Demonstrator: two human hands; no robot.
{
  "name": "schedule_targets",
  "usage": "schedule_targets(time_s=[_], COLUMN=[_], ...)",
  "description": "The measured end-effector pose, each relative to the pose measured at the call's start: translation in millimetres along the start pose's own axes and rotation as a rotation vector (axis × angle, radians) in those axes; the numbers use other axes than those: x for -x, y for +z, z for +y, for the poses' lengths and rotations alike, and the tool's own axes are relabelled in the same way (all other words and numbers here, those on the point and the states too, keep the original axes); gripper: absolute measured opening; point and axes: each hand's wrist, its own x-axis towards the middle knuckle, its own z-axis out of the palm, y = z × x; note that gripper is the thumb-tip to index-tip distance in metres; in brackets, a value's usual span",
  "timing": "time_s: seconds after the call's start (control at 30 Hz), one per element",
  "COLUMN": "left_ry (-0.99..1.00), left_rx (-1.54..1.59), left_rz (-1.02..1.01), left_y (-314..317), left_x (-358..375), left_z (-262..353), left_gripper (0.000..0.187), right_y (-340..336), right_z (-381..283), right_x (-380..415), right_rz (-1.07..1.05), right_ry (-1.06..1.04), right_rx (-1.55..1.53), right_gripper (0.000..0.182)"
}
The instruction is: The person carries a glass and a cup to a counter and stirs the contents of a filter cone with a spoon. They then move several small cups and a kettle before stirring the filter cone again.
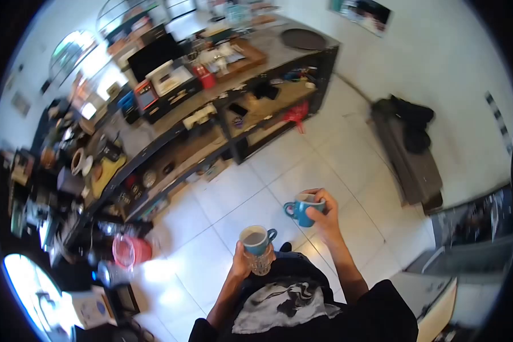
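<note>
My left hand [241, 263] is closed around a blue mug [257, 248] with a pale inside, its handle turned to the right. Directly below that mug, in the same grip, shows a clear patterned glass [260, 265]; the mug overlaps its upper part. A second blue mug [305, 214] is in my right hand [325, 214], with the thumb on its near side and fingers at the rim. This mug tilts a little, its handle pointing left. Both hands are in front of my body above the tiled floor [233, 199], the two mugs apart from each other.
Ahead runs a long counter [148, 134] crowded with boxes and tools, with a round dark tray [303, 39] at its far end. A pink bucket [132, 252] stands on the left floor. Dark bags [407, 117] lie on a brown bench [407, 165] by the right wall.
</note>
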Motion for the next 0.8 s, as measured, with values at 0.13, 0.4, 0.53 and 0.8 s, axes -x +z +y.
schedule_targets(time_s=[0.13,0.4,0.53,0.8], left_ry=[0.107,0.118,0.099,0.174], left_rx=[0.008,-0.038,-0.029,-0.015], left_rz=[0.145,0.186,0.026,0.079], left_y=[-4.4,-64.3,-95.8,-125.0], left_x=[-45.9,-180.7,-258.3,-337.6], left_z=[26.6,116.6,171.4,235.1], left_gripper=[0.089,0.086,0.087,0.086], right_y=[14.8,47.6,53.0,63.5], right_z=[11.7,68.3,70.1,82.0], right_x=[-80.1,-200.2,-263.3,-367.9], right_rz=[-0.039,-0.004,0.039,0.056], right_ry=[0.153,0.33,0.269,0.266], right_rx=[-0.119,-0.34,-0.397,-0.349], right_gripper=[0.04,0.034,0.029,0.027])
